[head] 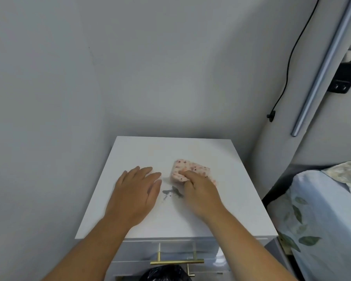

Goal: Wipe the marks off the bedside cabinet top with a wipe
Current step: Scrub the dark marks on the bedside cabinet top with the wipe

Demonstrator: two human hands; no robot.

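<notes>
A white bedside cabinet top (150, 151) fills the middle of the head view. Dark smeared marks (171, 192) lie near its centre, between my two hands. My right hand (201, 191) grips a folded pink-and-white spotted wipe (187, 169), pressed on the top just beyond and right of the marks. My left hand (137, 193) rests flat on the top to the left of the marks, fingers spread and holding nothing.
Grey walls close in behind and to the left. A bed with a leaf-print pillow (320, 220) stands right of the cabinet. A drawer with a brass handle (176, 261) faces me below, and a black bag (166, 273) sits under it. A black cable (288, 63) hangs at the right.
</notes>
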